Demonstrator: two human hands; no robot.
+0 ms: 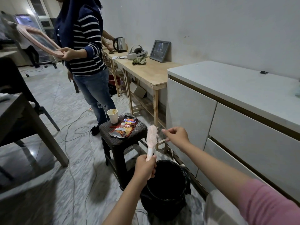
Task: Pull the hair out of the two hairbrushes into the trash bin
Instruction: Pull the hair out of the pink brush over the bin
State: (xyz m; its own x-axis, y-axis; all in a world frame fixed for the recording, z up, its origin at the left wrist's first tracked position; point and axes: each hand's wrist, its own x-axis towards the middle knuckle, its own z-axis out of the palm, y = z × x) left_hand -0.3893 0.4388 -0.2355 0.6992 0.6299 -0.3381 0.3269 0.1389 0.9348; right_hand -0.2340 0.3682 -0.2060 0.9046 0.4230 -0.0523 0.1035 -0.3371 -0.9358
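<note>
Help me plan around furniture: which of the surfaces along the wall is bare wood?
The wooden table, farther along the wall, holding the kettle; the nearer cabinet is white with drawers.

A lived-in workroom: wooden tables [151, 73] with a kettle [120, 44], white cabinets [191, 114], floor cables [78, 127].

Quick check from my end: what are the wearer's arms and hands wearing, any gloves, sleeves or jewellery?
Both hands are bare: no gloves, rings or watch visible on the left hand or the right hand. The right arm has a pink sleeve pushed up past the elbow, forearm uncovered. The left forearm is uncovered as far as the frame shows; no sleeve is visible.
</note>
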